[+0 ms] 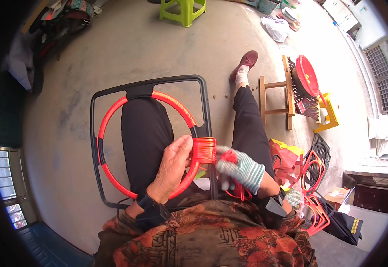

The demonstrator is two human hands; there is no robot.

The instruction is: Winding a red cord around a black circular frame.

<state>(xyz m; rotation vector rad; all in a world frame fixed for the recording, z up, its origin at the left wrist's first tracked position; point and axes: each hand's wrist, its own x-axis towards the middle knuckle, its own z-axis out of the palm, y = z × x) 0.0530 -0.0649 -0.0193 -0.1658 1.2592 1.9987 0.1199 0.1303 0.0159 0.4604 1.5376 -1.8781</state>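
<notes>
Red cord [204, 150] round black frame [114, 91]

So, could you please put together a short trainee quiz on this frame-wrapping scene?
1. True or false: the left hand is bare and the right hand wears a striped glove.
2. What colour is the cord wound between the ring and the black frame?
3. Where does the green stool stand? A) on the person's lap B) on the floor ahead, at the picture's top C) beside the wooden stool

Key: 1 true; 2 red; 3 B.
</notes>
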